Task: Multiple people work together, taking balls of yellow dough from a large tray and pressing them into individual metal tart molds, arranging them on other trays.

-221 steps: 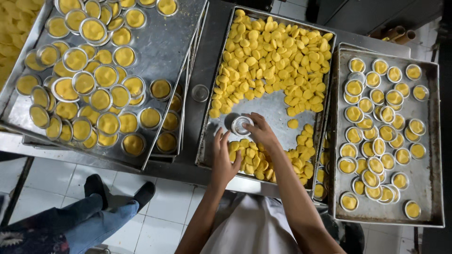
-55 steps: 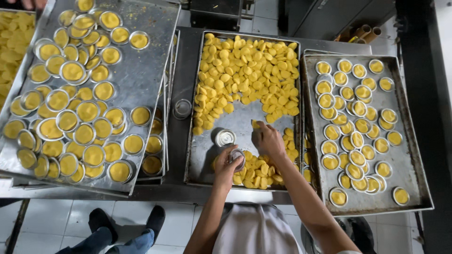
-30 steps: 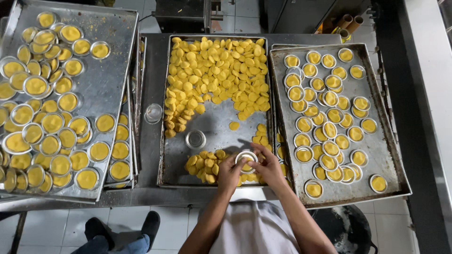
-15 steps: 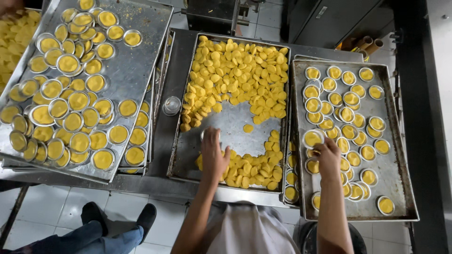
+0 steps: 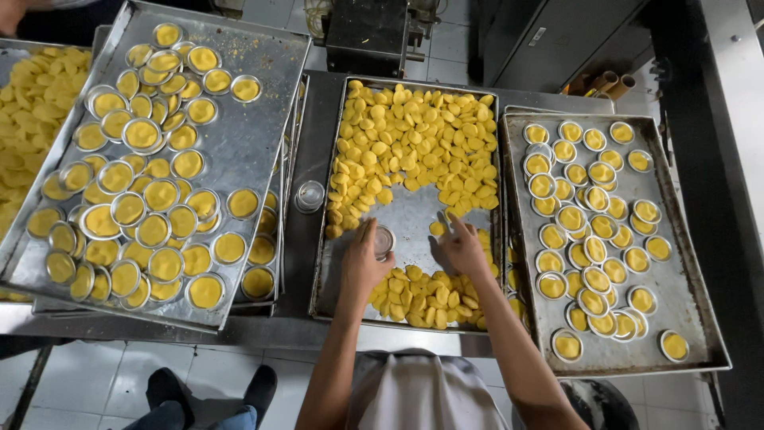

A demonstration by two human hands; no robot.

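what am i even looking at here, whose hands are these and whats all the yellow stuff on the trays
The picture comes from a camera worn on a person's head, looking straight down at their own two bare hands. The left hand touches a small round metal tart cup. The right hand reaches for flat yellow dough discs, heaped on the middle steel tray. The right steel tray holds metal cups already lined with yellow dough. The tilted left steel tray holds many more. Below stand another person's dark shoes.
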